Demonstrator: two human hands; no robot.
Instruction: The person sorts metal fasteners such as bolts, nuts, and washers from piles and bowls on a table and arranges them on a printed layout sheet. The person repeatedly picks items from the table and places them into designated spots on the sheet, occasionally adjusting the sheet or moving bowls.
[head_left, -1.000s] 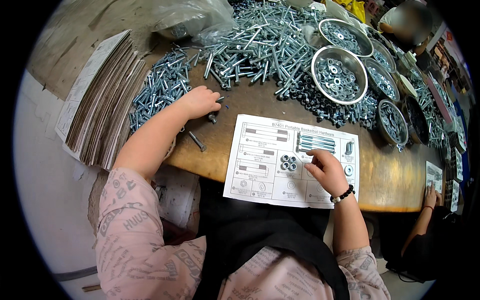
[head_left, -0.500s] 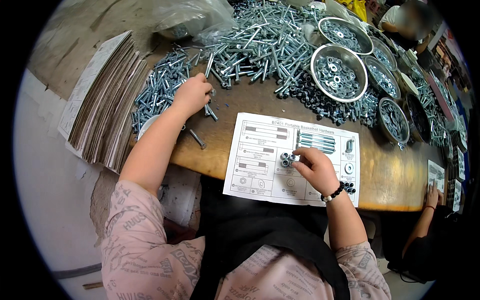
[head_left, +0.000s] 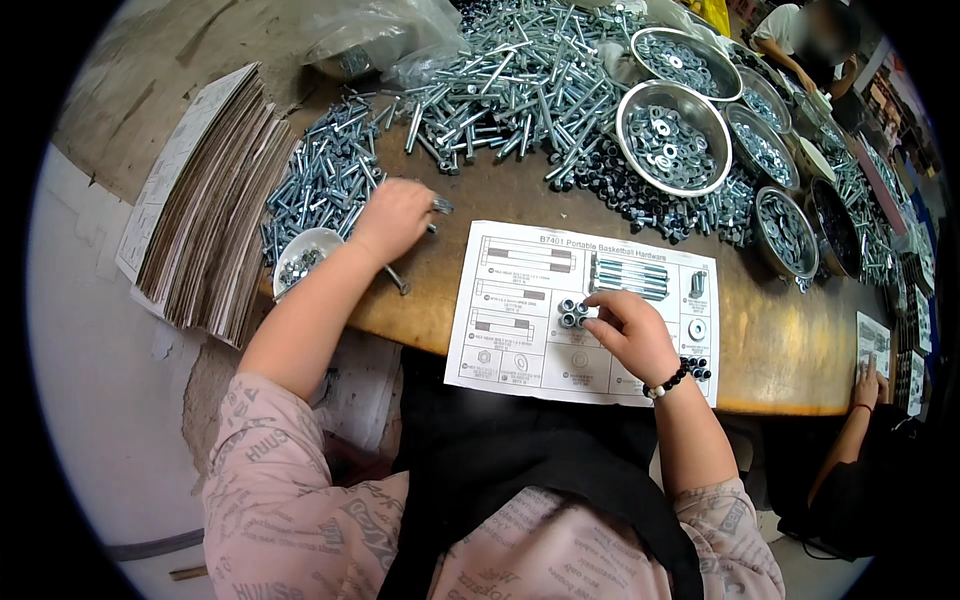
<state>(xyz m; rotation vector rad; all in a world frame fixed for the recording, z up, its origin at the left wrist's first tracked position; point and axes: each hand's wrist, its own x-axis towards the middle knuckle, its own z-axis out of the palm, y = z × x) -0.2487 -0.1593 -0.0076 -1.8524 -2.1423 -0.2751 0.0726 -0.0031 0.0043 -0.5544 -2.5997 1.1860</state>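
Observation:
My left hand [head_left: 396, 216] is closed at the right edge of the short-bolt pile [head_left: 325, 165], with metal bolts [head_left: 441, 205] sticking out of its fingertips. Just below it, a single bolt [head_left: 399, 281] lies on the table. My right hand [head_left: 632, 335] rests on the printed hardware sheet [head_left: 500, 355]. Its thumb and forefinger pinch at a small cluster of round metal nuts [head_left: 568, 313]; the fingers partly hide this grip. Long bolts [head_left: 630, 277] lie side by side on the sheet's upper part, beside shorter bolts [head_left: 697, 284], a washer [head_left: 697, 329] and black-centred nuts [head_left: 694, 369].
A white bowl [head_left: 318, 238] of small parts stands by my left forearm, near a tall stack of sheets [head_left: 205, 200]. Bolts [head_left: 530, 90] heap up at the back. Steel bowls of washers [head_left: 727, 165] stand at the right. Another person's hand [head_left: 872, 385] touches a sheet.
My left hand has drawn back toward me, with bolts in its fingers. More of the white bowl now shows beside my forearm. My right hand has hardly moved.

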